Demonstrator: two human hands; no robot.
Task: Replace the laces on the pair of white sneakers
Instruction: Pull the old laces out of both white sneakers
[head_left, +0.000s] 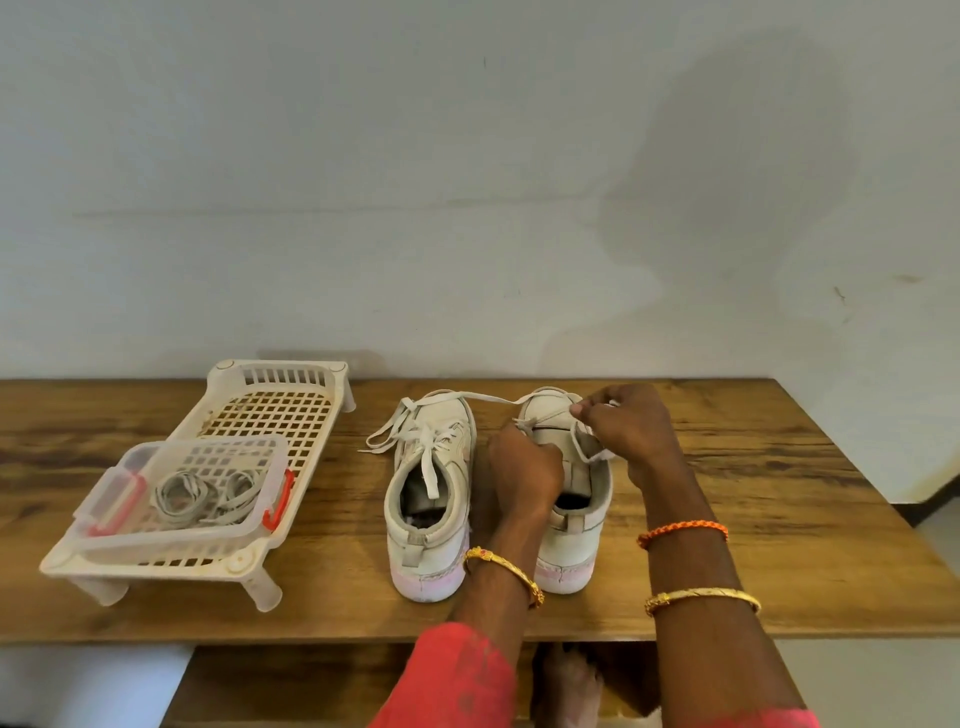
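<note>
Far left on wood table (779, 519): white slotted rack (249, 410) on short legs, long axis running away from cam toward wall (467, 156). Clear tub (171, 525) w/ red clips sits on rack's near half; loose grey-white laces (202, 496) piled inside. Center: left sneaker (431, 499), heel toward cam, toe toward wall, upright on sole, pinkish sole edge. Its lace (405, 431) is undone, loops spilling off left side onto table, one end lying back over tongue into the opening, another strand running right across the toe toward the other shoe. Just beside it, close but w/ a gap: right sneaker (571, 499), same orientation, partly hidden by hands. Left hand (524, 470) is between the shoes, over right sneaker's inner side, fingers curled tight in a fist at a lace end near the eyelets; looks pinched on it, contact partly hidden. Gold bangle on left wrist, red sleeve below. Right hand (626, 428) over right sneaker's toe/outer side, fingers curled, pinching a lace strand (584, 441) that loops down below the hand. Orange thread band + gold bangle on right forearm. Bare foot seen under table edge, bottom center.
</note>
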